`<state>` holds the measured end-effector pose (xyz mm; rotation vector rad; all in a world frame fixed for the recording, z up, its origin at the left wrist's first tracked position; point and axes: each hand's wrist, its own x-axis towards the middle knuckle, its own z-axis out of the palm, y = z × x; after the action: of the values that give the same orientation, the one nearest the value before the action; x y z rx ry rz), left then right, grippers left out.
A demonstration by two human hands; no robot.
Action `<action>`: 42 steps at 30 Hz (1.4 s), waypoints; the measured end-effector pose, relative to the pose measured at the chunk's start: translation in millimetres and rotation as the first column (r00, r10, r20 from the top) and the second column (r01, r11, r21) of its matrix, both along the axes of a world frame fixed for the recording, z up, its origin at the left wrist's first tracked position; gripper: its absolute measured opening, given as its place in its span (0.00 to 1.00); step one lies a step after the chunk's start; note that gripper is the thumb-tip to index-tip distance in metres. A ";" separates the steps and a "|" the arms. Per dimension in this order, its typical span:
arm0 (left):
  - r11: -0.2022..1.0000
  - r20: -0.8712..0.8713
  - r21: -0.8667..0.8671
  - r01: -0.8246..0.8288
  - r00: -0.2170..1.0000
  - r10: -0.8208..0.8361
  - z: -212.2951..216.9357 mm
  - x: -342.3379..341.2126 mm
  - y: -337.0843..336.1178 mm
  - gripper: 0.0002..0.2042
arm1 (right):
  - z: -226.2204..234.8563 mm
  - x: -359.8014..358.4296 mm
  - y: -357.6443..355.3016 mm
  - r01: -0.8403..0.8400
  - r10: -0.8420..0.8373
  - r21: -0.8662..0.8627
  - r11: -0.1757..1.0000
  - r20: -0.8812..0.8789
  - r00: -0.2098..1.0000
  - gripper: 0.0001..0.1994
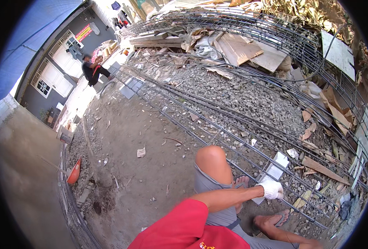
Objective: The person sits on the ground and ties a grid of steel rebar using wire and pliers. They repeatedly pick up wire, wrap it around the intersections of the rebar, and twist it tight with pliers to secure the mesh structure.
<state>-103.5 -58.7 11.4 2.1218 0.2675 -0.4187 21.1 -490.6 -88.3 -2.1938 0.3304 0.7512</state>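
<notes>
Head camera: so which hand is that over at the lower right, and what's it got?

That's the left hand [272, 189], in a white glove. Looks curled round the near bar of a long rebar cage [221, 129], so I'd call it clamped on, pretty close to the cage's end. The right hand is out of frame, so I can't tell you anything about its grip.

Ok, and where's the cage sitting exactly?

Low over the ground, running diagonally from just past the hand up toward the upper left, where another person [91, 76] in dark clothes sits. Near the hand it crosses above a pale slab [278, 164]. Way up the far end there's some grey blocks [130, 88], under it or right beside it, can't tell which.

What about whoever's wearing the camera?

Low down with knees bent: red sleeve [179, 220], grey shorts [211, 193], one bare knee [213, 162] poking up, one foot [242, 181] right by the cage.

And the rest of the mess?

Gravel [250, 97] on the far side of the cage, then wooden boards [238, 47] and a big heap of rebar frames [292, 31] curving round the right. Left side is bare dirt [130, 124], an orange thing that looks like a shovel [74, 171], and a blue tarp [34, 33] hanging near some white doors [56, 79].
</notes>
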 end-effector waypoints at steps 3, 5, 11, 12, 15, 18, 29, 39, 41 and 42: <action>1.000 0.069 0.024 -0.003 0.998 0.001 -17.6 1.8 -4.5 0.18 | 12.8 28.2 7.7 -0.058 0.058 -0.005 0.998 -0.024 0.998 0.31; 0.999 0.081 0.033 0.005 0.997 -0.008 -20.9 10.2 -6.0 0.18 | 21.6 41.3 5.2 -0.066 0.066 -0.007 0.998 -0.026 0.997 0.32; 0.999 0.054 -0.044 0.016 0.998 -0.014 -17.6 19.4 -4.0 0.18 | 52.0 64.6 -19.5 -0.088 0.088 -0.010 0.996 -0.009 0.996 0.33; 0.998 0.043 -0.054 0.017 0.999 -0.014 -14.0 19.2 -3.7 0.18 | 60.0 69.6 -33.3 -0.092 0.092 -0.016 0.996 -0.001 0.996 0.34; 0.999 0.120 0.039 -0.001 0.993 -0.004 -35.5 15.8 -6.8 0.17 | 101.0 90.5 -87.0 -0.135 0.137 -0.050 0.990 0.032 0.990 0.34; 1.000 0.086 -0.013 0.000 0.996 0.001 -22.2 10.2 -3.8 0.17 | 149.8 110.2 -125.9 -0.223 0.234 -0.105 0.969 0.098 0.967 0.35; 0.993 0.071 -0.012 0.117 0.991 -0.116 -39.8 26.1 -5.8 0.17 | 108.0 134.3 -82.2 -0.261 0.207 0.117 0.958 0.349 0.914 0.28; 0.992 -0.014 -0.061 0.114 0.993 -0.115 -29.5 32.0 -11.6 0.17 | 162.2 101.6 -75.5 -0.123 0.293 -0.434 0.893 0.352 0.889 0.32; 0.995 0.034 -0.010 0.103 0.994 -0.102 -25.1 24.3 -8.2 0.18 | 157.8 96.9 -74.0 -0.107 0.267 -0.411 0.905 0.354 0.896 0.33; 0.995 0.036 -0.021 0.095 0.995 -0.094 -24.9 22.9 -6.6 0.18 | 156.7 97.8 -72.4 -0.080 0.227 -0.384 0.920 0.356 0.907 0.33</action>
<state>-80.6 -65.3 -13.5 2.1228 0.1419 -0.4368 118.9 -562.9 68.4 -2.6820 0.0877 0.3248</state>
